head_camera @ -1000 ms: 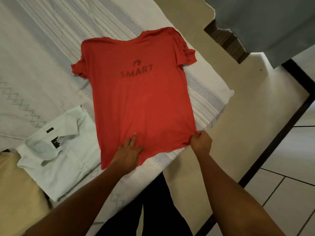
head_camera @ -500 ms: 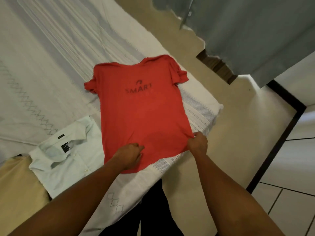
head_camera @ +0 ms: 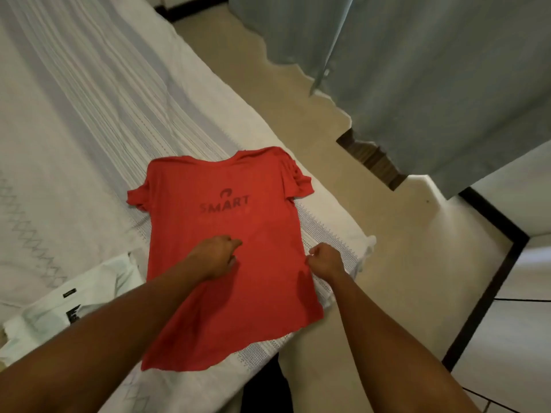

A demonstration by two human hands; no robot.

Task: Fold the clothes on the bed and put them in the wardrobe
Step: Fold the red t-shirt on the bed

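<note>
I count two garments on the bed [head_camera: 74,144]: one red T-shirt [head_camera: 229,311] flat near its corner, one white shirt [head_camera: 89,296] beside it. My right grip [head_camera: 325,259] pinches the T-shirt's side edge. My left grip [head_camera: 213,257] is curled on its middle; I cannot tell if it grasps cloth.

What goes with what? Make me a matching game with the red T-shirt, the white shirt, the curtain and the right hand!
Things
1. red short-sleeved T-shirt printed SMART
2. white collared shirt
3. grey-blue curtain
4. right hand

Places or states
A. hangs beside the white-covered bed
B. spread flat on the bed
C. grips the T-shirt's side edge
D. lies left of the T-shirt

Pairs: 1-B, 2-D, 3-A, 4-C
</note>
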